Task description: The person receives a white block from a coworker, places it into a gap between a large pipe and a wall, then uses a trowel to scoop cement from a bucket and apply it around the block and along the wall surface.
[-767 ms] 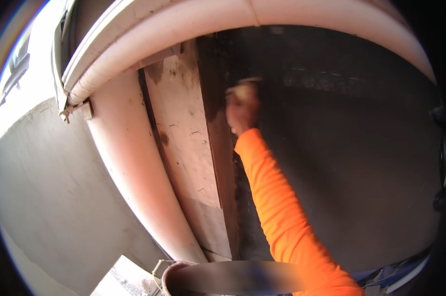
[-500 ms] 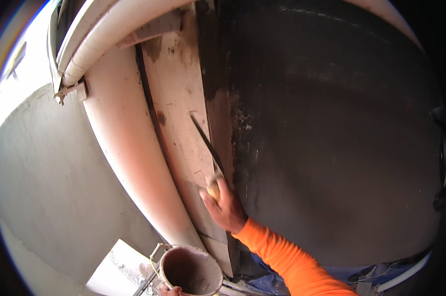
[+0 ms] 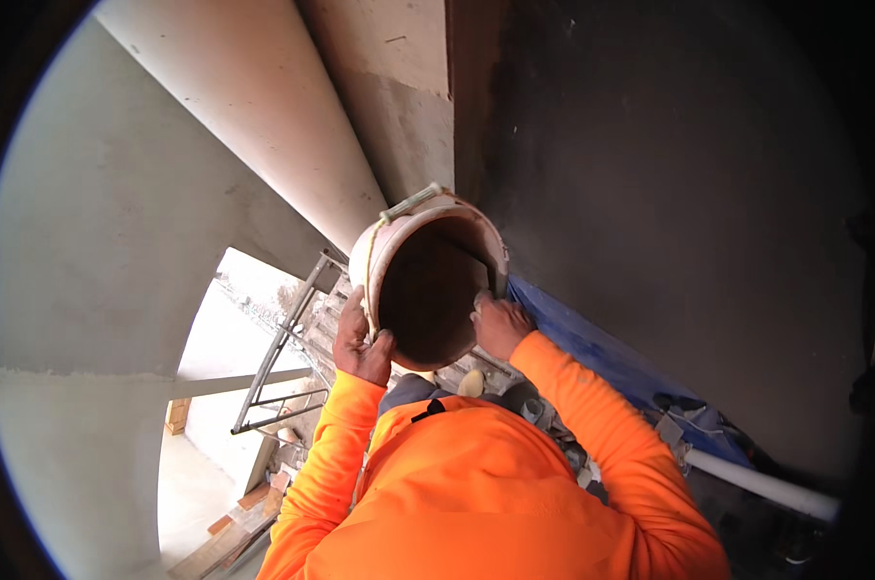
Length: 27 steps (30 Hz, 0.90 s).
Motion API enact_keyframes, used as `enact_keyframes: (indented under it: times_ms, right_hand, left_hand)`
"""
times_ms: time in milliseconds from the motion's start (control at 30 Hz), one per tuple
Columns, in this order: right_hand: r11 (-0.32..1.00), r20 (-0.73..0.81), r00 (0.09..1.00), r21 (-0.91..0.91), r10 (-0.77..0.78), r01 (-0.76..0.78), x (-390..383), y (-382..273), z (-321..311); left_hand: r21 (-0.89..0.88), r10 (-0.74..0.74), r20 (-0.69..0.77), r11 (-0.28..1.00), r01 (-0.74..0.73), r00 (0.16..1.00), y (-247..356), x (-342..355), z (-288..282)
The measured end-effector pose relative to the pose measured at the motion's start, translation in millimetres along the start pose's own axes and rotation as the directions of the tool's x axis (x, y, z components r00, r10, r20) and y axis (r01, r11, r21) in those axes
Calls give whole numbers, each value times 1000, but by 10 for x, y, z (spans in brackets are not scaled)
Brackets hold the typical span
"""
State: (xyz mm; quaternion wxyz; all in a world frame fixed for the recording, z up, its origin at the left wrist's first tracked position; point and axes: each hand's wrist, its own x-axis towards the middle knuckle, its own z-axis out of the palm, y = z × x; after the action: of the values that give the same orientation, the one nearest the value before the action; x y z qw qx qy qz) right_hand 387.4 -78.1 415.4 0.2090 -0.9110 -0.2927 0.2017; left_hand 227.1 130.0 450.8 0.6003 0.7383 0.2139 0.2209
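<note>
A pale bucket (image 3: 365, 253) with a handled wire bail and a yellowish cord is tilted toward me, its dark inside showing. My left hand (image 3: 362, 343) grips the bucket's left rim. My right hand (image 3: 497, 322) is closed at the right rim, with a trowel (image 3: 478, 259) whose dark, thin blade reaches up inside the bucket; its handle is hidden by my fingers. My orange sleeves and top fill the bottom of the view.
A grey wall (image 3: 70, 242) stands left, beside a large pale pipe (image 3: 263, 116) and concrete column (image 3: 399, 126). A dark surface (image 3: 670, 193) fills the right, above blue sheeting (image 3: 592, 338) and a white pipe (image 3: 766, 483). Metal scaffolding (image 3: 273, 358) is below left.
My view has tipped downward. My right hand has come down from the dark wall and column with the trowel to the bucket, which is now held up in front of me with both hands on it.
</note>
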Motion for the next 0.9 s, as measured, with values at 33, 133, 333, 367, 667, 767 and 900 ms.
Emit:
enact_keyframes:
  times_ms: [33, 133, 333, 367, 667, 767, 900]
  right_hand:
    - [998, 102, 995, 59, -8, 2, 14, -39, 45]
    - [969, 208, 978, 239, 4, -54, -43, -156, 123]
    - [610, 586, 807, 667, -77, -426, -345, -271, 64]
    - [515, 513, 841, 775, -173, -367, -393, -284, 20]
    - [272, 461, 861, 875, -217, -400, -912, -71, -114]
    - [180, 482, 856, 873, -186, -453, -852, -175, -273]
    - [24, 324, 929, 945, -181, -325, -758, -396, -1255]
  left_hand:
    - [23, 69, 3, 997, -69, 998, 31, 37, 21]
    - [38, 195, 73, 980, -198, 978, 109, 91, 120]
    - [24, 111, 162, 993, -117, 981, 19, 225, 176]
    - [-111, -16, 169, 993, 35, 985, 9, 223, 182]
    - [-337, -551, 116, 761, 555, 826, -127, -6, 8]
    - [-373, -603, 86, 719, 587, 793, -287, 3, -50]
    - [-439, -660, 3, 674, 594, 751, -630, -39, -110]
